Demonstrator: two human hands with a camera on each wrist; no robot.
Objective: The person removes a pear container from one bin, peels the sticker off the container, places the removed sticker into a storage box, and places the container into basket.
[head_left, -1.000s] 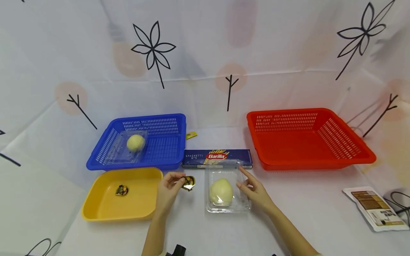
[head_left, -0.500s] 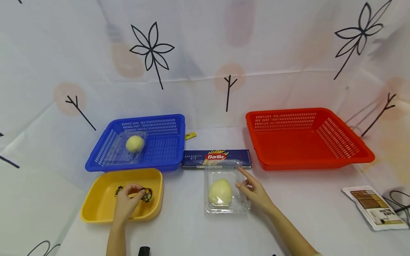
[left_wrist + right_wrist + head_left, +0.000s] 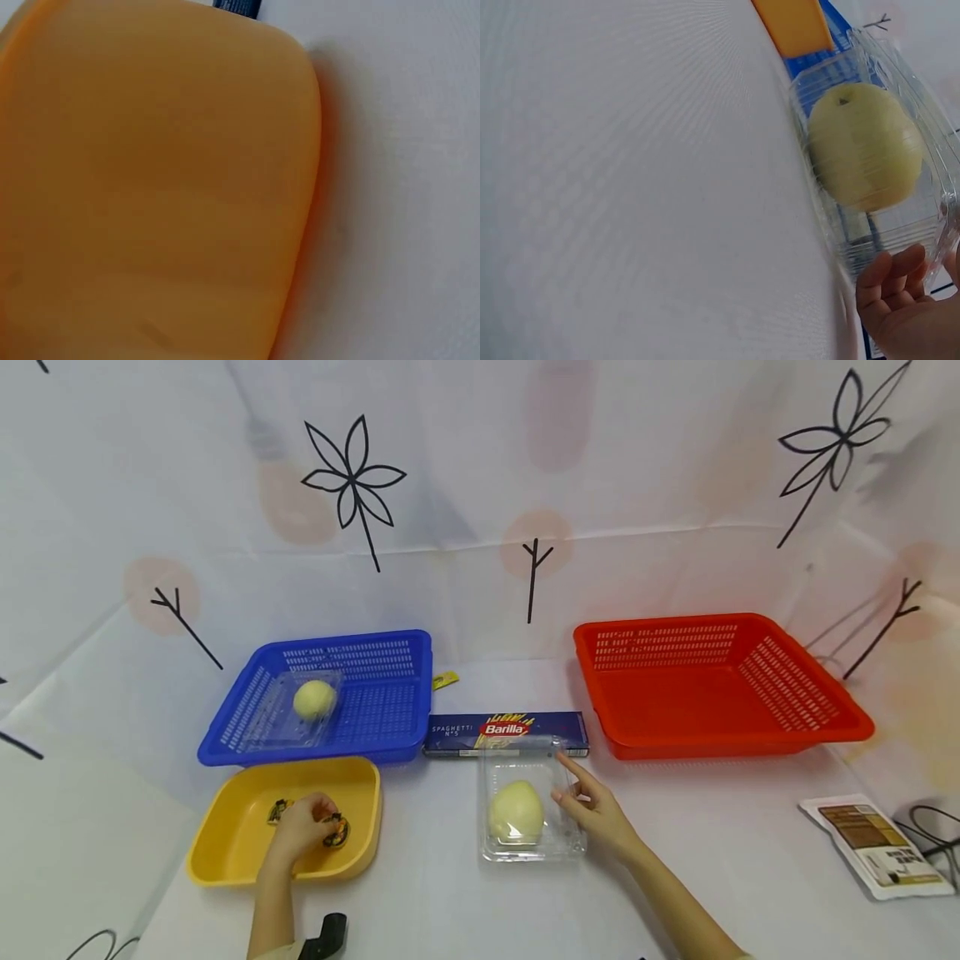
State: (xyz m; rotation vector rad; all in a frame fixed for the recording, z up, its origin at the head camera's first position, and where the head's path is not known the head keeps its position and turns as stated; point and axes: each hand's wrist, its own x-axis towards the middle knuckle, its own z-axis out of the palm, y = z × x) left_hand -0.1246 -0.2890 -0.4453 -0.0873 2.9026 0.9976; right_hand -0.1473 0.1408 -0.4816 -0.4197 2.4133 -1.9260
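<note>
Inside the yellow tray (image 3: 240, 857), my left hand (image 3: 298, 831) pinches a small round dark-and-gold wrapped packet (image 3: 339, 832) low over the tray floor. Partly hidden behind that hand is another such packet (image 3: 278, 811). My right hand (image 3: 603, 818) holds the right side of a clear plastic clamshell box (image 3: 558, 842), its index finger along the lid edge. A pale yellow-green, apple-like fruit (image 3: 516, 812) sits in the box. The right wrist view shows curled fingers (image 3: 891, 281) at the box's end. The left wrist view has only the tray's outer wall (image 3: 172, 172), no hand.
A blue basket (image 3: 382, 752) behind the tray holds another clear box with a similar fruit (image 3: 315, 700). A spaghetti box (image 3: 457, 732) lies behind the clamshell. To the right are a red basket (image 3: 675, 693) and a white-and-brown pouch (image 3: 873, 843). A yellow sachet (image 3: 446, 680) lies behind.
My left hand has carried its packet left from beside the clamshell into the yellow tray, then lowered it toward the floor. The right hand stays at the clamshell box.
</note>
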